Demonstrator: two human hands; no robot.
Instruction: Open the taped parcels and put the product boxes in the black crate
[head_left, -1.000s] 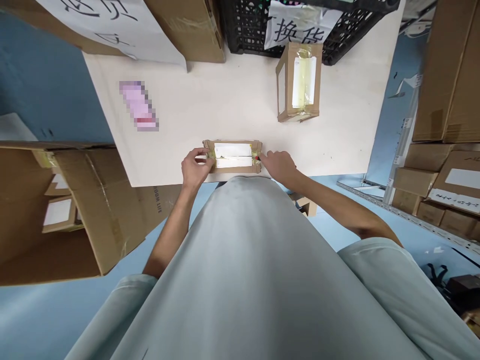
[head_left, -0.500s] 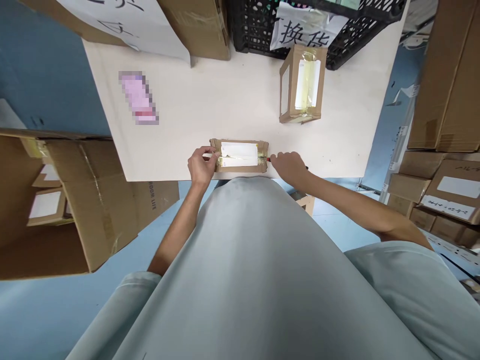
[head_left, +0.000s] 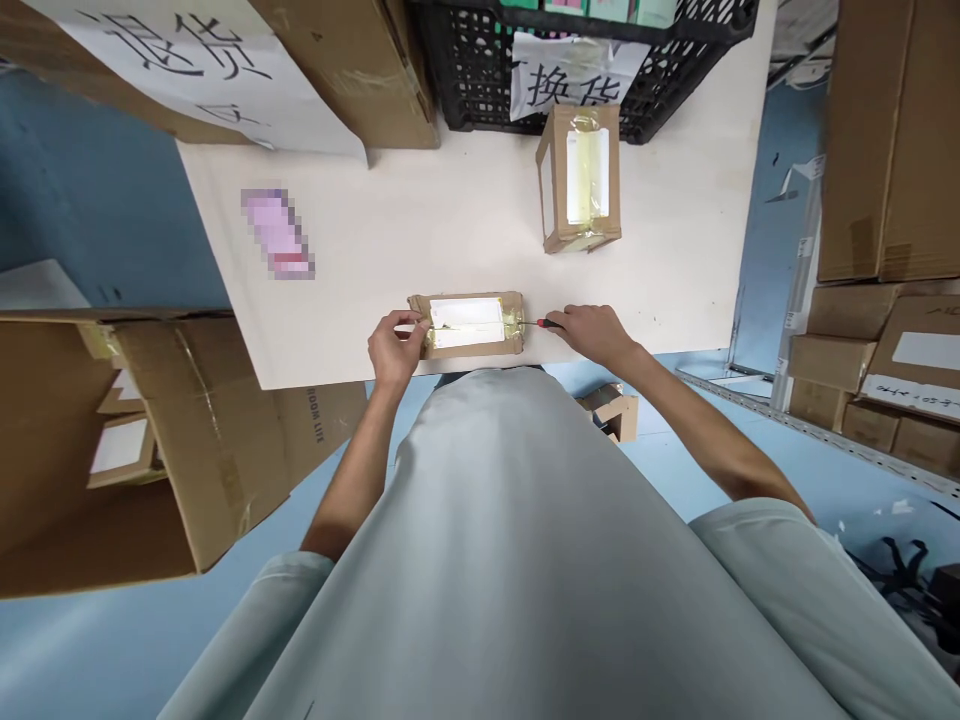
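Observation:
A small taped cardboard box (head_left: 466,352) with a white label lies near the table's front edge. A slit runs lengthwise along its label and tape. My left hand (head_left: 396,350) grips the box's left end, thumb on top. In my closed right hand (head_left: 596,332) is a screwdriver (head_left: 547,323) with a red and black handle. Its thin shaft points left, and the tip is at the box's right end; whether it touches the tape I cannot tell. Behind and to the right stands a second taped carton (head_left: 581,180).
A black plastic crate (head_left: 480,85) and a large carton (head_left: 360,70) stand at the table's back. A blurred pink item (head_left: 277,235) lies on the left of the table (head_left: 360,240). An open carton (head_left: 225,440) sits left; stacked cartons (head_left: 859,230) line the right.
My right hand has moved right, drawing the screwdriver away from the box so more of its shaft shows. My left hand stays on the box. The whole view has shifted slightly.

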